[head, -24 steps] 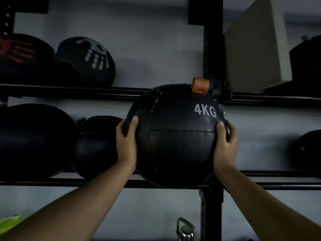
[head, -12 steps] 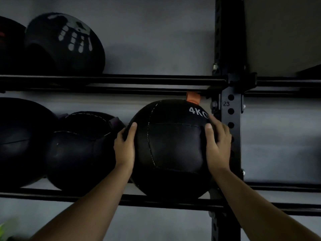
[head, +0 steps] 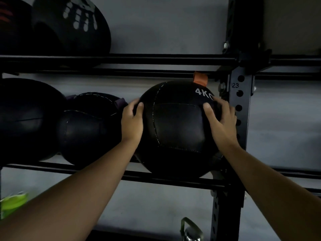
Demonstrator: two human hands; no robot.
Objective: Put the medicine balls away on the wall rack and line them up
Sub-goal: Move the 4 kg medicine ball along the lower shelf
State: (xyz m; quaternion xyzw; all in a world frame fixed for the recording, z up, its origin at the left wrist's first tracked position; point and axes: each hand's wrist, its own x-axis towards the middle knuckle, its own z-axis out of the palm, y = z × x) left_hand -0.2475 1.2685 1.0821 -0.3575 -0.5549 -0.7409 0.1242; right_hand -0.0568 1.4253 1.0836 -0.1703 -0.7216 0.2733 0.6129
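Both forearms reach up to 4KG ball (head: 177,126). Left hand (head: 132,121) clasps its left flank, right hand (head: 219,122) spread over upper right by label; both gripping ball. Ball, a second ago held out in front of lower rail (head: 173,179), now sits back on it, tight against upright post (head: 240,108). Meaning: placement nearly done. Left of ball: smaller ball (head: 86,129), near but gap unclear, so lining-up probably remains. Above: handprint ball (head: 73,25).

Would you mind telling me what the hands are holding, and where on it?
Both hands, left and right, grip the 4KG medicine ball by its opposite sides.
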